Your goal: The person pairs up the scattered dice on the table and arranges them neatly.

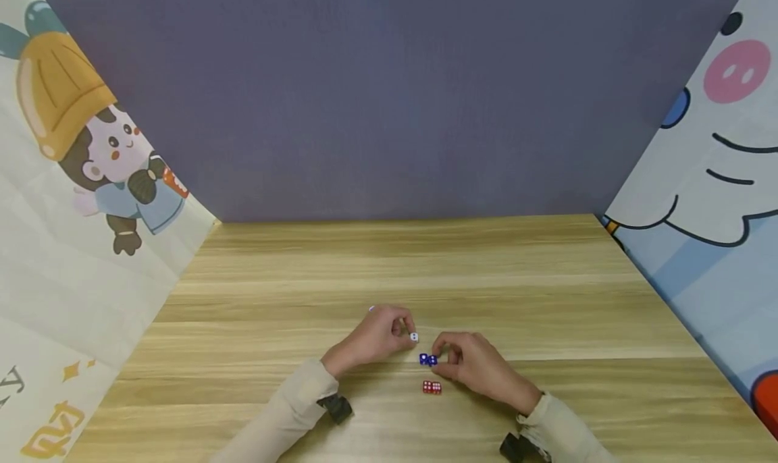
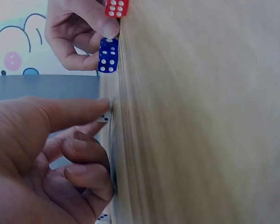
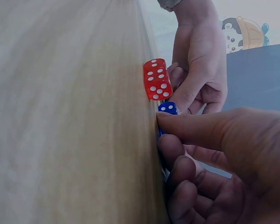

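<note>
My left hand (image 1: 378, 333) pinches a white die (image 1: 414, 337) between thumb and finger, low over the wooden table; in the left wrist view the fingertips partly cover that white die (image 2: 105, 116). To its right, my right hand (image 1: 480, 365) grips the right one of two blue dice (image 1: 423, 359) with thumb and finger. The blue pair stands side by side. Nearer to me lie two red dice (image 1: 431, 387), touching each other, and in the right wrist view these red dice (image 3: 157, 79) show white pips. Neither hand touches them.
Another white die (image 1: 372, 308) shows just beyond the left hand, mostly hidden by it. The wooden table (image 1: 273, 281) ends at a dark blue-grey panel (image 1: 401, 112). Cartoon-printed sheets hang on the left and right sides.
</note>
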`<state>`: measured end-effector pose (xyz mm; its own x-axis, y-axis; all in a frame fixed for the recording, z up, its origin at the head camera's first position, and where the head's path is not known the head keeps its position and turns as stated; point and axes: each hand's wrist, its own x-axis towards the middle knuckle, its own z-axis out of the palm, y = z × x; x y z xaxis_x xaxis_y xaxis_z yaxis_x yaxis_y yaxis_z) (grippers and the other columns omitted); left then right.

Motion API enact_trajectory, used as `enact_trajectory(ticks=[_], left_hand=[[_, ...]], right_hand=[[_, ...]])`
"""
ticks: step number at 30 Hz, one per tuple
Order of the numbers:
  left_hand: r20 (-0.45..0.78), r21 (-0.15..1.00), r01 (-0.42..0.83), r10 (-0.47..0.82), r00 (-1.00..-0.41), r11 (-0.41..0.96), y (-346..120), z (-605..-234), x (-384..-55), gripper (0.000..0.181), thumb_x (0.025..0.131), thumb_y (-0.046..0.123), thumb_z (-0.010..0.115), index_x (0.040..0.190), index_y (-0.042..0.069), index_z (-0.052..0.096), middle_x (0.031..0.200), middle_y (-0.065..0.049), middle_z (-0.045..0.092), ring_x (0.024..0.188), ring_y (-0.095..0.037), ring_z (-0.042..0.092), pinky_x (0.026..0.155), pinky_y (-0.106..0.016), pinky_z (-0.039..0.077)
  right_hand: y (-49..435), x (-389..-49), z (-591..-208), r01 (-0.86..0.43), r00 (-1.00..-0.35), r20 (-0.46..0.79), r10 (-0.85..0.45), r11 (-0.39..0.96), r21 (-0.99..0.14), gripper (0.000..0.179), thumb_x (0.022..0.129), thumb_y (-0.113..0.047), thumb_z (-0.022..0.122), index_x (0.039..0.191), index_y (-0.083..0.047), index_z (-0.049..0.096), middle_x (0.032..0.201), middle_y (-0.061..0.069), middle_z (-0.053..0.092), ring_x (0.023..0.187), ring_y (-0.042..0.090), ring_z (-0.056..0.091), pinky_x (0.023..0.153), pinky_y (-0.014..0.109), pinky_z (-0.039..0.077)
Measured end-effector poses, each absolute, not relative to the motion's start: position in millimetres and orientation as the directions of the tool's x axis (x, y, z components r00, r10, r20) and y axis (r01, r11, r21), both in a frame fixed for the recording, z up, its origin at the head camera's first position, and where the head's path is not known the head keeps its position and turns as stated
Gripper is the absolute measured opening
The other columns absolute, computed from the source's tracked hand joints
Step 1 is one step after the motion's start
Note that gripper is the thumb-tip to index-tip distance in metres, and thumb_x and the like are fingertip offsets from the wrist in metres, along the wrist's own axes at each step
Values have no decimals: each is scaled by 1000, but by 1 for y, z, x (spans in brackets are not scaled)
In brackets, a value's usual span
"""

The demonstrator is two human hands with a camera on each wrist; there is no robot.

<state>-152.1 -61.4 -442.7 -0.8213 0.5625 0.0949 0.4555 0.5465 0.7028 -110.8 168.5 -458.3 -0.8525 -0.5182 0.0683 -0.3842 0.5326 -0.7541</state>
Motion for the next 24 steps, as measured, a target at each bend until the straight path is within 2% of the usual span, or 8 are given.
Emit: enact_trajectory(ticks=[24], left_hand=[[97,722,432,539,-837,540,-66,-447,-151,12,83,9,80,88,11,69,60,6,53,50,-1,45,47,-18,37]], right_hand=[[166,-111,-459,-381,-853,61,-518,540,-751,14,85,-21,80,93,-22,68,61,-12,57,50,2,50,47,21,40]])
